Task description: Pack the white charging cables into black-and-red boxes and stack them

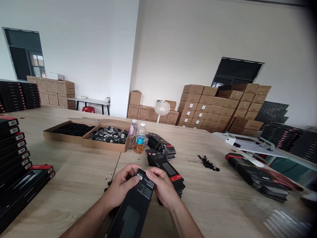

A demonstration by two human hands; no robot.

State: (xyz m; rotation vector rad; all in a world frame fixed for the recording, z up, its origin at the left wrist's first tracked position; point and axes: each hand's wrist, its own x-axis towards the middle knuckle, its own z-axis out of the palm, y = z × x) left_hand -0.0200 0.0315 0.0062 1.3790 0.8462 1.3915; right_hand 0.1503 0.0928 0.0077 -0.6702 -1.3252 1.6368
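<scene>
Both my hands grip the far end of a long black cardboard box [135, 205] with printed text and a window panel, tilted toward me over the table. My left hand [120, 185] holds its left edge, thumb lying on the printed face beside a small white label. On the right edge, my right hand [162, 185] pinches the corner, fingers curled behind it. Just beyond my right hand lies a stack of flat black-and-red boxes [166, 167]. A banded bundle of similar flat boxes [160, 145] sits behind that stack.
Two open cartons [105, 148] hold black small parts and dark packets. Beside them stand two plastic bottles [140, 140]. Black boxes [15, 155] are piled at left. Small black pieces [208, 163] and another banded bundle [255, 175] lie right. Brown cartons [210, 109] line the wall.
</scene>
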